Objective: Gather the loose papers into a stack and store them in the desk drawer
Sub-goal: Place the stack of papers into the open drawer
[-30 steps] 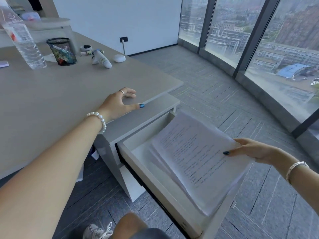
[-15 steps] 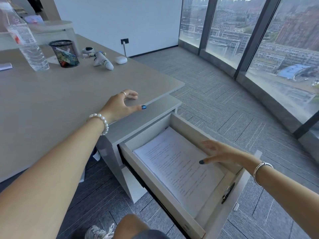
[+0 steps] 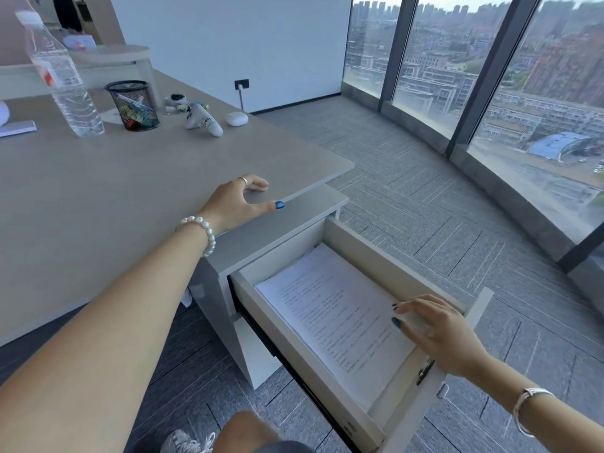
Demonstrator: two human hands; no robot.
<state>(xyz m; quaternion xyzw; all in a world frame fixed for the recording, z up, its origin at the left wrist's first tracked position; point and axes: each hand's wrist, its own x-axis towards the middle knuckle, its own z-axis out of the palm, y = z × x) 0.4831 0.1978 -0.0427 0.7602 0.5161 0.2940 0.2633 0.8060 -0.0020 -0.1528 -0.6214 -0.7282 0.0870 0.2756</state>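
A stack of printed white papers (image 3: 330,318) lies flat inside the pulled-out grey desk drawer (image 3: 287,335). My right hand (image 3: 438,331) rests on the stack's right edge near the drawer front, fingers spread and flat, gripping nothing. My left hand (image 3: 238,202) sits on the desk edge (image 3: 320,178) above the cabinet top, fingers loosely apart and holding nothing.
On the desk's far side stand a clear water bottle (image 3: 62,80), a black mesh pen cup (image 3: 134,106), a white tube (image 3: 204,120) and a small white case (image 3: 237,119). Grey carpet floor and tall windows lie to the right. My knee and shoe show below.
My right hand lowered the stack of papers from above the drawer into it, let go, and now lies flat on top. The left hand stayed on the desk edge.
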